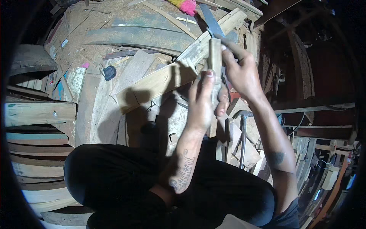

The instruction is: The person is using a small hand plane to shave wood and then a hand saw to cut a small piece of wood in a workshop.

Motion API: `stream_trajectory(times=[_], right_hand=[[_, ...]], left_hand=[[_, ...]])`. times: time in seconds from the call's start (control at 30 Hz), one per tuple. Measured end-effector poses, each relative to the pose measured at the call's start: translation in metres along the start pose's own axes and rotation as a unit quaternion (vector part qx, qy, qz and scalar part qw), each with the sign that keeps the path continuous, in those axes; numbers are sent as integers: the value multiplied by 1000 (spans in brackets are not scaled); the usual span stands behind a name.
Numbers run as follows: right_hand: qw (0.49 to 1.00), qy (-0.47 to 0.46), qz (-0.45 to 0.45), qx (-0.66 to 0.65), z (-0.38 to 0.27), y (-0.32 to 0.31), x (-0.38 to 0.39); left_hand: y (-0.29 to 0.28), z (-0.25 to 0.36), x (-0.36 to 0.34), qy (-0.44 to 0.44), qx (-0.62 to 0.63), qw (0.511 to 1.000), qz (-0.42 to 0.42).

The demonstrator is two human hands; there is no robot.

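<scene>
Head view: left of two head-worn fisheyes | facing: down and forward, upright, unmirrored | near: legs (118, 173), lower centre | close below lens: left hand (200, 105), mid-frame; right hand (242, 68), right of upper centre | farther: sawdust (110, 17), upper left | edges: boards (40, 177) bowed, lower left; corners dark

A pale, narrow wooden bar (215, 57) (straight-edged) sits lengthwise in the left hand (203, 101).

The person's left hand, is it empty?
No, the left hand is wrapped around a wooden piece, which sticks out beyond its thumb toward the top of the picture.
</scene>
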State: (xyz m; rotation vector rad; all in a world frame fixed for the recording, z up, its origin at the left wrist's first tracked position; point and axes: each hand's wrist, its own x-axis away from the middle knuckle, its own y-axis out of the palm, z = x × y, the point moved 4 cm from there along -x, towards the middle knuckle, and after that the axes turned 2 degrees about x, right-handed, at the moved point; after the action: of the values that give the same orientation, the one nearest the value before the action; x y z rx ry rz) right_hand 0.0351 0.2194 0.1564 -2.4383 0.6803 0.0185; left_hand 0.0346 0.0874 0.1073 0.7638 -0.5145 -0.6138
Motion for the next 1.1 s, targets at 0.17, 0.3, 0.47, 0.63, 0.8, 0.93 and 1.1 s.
stream_trajectory(times=[0.17,0.3,0.47,0.63,0.8,0.93,1.1], right_hand=[[997,57,33,-34,-5,-9,12],[994,-23,-85,60,-25,-1,37],[987,-89,-105,84,-30,15,47],[985,-94,-73,127,-29,24,36],[989,-30,-14,147,-12,-4,0],[994,-9,-29,107,-18,-8,13],[983,-130,-80,103,-40,10,46]], left_hand=[[-23,8,-8,41,-52,996,52],[-45,14,-17,78,-42,993,80],[-37,14,-15,52,-39,990,124],[-32,11,-11,29,-84,984,155],[-18,-2,-11,33,-70,995,58],[-41,2,-17,51,-31,992,107],[-43,17,-15,53,-63,989,124]])
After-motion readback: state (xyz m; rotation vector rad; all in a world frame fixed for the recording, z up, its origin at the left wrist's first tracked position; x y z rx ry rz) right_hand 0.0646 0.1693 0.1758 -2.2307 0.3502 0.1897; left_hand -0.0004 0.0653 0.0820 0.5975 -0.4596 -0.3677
